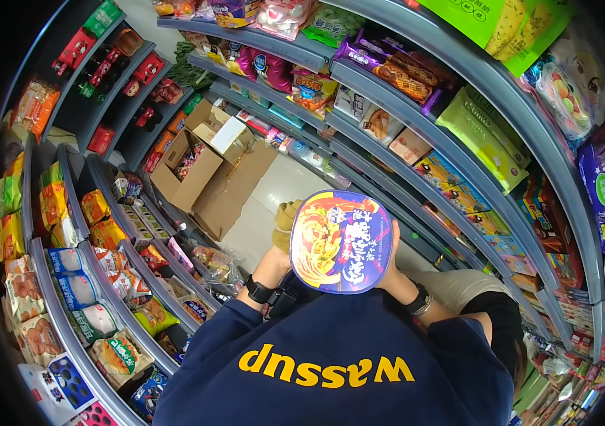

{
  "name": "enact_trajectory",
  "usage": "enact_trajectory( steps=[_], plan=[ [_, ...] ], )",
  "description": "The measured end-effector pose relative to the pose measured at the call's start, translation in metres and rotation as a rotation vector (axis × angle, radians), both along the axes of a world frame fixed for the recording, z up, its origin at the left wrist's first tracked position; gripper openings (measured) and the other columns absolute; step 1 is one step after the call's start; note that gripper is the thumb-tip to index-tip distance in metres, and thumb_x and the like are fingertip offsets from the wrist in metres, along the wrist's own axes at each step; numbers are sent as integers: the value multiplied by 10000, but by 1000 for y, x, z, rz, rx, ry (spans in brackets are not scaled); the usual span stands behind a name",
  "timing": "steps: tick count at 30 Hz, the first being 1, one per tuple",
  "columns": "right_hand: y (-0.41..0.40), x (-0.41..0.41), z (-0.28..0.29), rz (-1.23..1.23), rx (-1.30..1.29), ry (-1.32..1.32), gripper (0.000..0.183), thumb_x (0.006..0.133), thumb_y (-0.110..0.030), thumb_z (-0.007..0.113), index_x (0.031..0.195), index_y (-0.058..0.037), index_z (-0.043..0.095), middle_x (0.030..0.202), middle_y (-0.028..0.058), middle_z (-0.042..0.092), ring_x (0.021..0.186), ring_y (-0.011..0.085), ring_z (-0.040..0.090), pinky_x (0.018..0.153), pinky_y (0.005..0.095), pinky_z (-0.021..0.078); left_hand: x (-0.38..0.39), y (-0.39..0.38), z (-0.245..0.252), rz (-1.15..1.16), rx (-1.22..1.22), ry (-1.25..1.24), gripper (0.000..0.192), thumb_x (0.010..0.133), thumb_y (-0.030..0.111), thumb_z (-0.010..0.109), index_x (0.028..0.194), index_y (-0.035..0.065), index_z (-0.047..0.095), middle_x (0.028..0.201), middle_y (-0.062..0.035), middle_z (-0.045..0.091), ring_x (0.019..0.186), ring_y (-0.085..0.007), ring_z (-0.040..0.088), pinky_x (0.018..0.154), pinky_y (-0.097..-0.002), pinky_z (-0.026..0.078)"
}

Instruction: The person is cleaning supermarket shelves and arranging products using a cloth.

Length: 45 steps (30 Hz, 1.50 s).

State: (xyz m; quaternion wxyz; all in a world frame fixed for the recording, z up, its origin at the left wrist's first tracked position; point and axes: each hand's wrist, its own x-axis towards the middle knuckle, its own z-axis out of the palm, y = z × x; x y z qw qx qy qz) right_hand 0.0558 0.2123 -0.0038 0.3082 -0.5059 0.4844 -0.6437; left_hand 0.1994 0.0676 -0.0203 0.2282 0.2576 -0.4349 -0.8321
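A purple tub of instant noodles [342, 242] with a printed lid is held in front of my chest, lid facing up. My left hand [277, 260] is at its left side with a bunched brown cloth [284, 226] between the fingers and the tub's wall. My right hand [394, 262] grips the opposite side; most of its fingers are hidden beneath the tub. Both wrists wear dark bands.
Shelves of packaged snacks [481, 138] curve along the right, with more shelves [62, 277] at the left. An open cardboard box [188, 170] of small packets stands on the floor ahead. Beyond my right arm, part of another person [494, 314] shows.
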Motion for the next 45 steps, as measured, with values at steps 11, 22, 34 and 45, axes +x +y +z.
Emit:
enact_trajectory(
  steps=[11, 22, 34, 45],
  plan=[
    [12, -14, 5, -270, 16, 117, 1267, 412, -432, 842, 1345, 0, 103, 1301, 250, 254, 1206, 383, 290, 983, 475, 256, -17, -42, 88, 204, -415, -118, 393, 925, 197, 405, 1262, -3, 370, 1310, -104, 392, 1176, -163, 400, 984, -300, 317],
    [-26, -47, 86, 46, -48, 447, 1151, 552, -328, 805, 1336, 75, 65, 1333, 273, 204, 1254, 397, 232, 1023, 430, 232, -87, -23, 178, -251, -1613, -14, 347, 855, 159, 501, 1196, 93, 494, 1311, -147, 384, 1209, -325, 366, 998, -412, 289],
    [-26, -66, 127, 174, -142, 229, 1264, 498, -313, 820, 1367, 14, -37, 1405, 205, 128, 1296, 264, 208, 1054, 365, 177, -26, -96, 64, -404, 292, -68, 424, 907, 357, 428, 1186, 40, 466, 1132, -64, 544, 1002, -133, 529, 877, -267, 426],
    [-88, -127, 192, 283, -45, 239, 875, 745, -421, 634, 1357, 13, 183, 1390, 130, 223, 1294, 220, 184, 1061, 354, 134, -64, -68, 144, -76, 140, 539, 375, 916, 294, 412, 1194, 48, 465, 1124, -69, 548, 1037, -173, 514, 916, -301, 401]
  ],
)
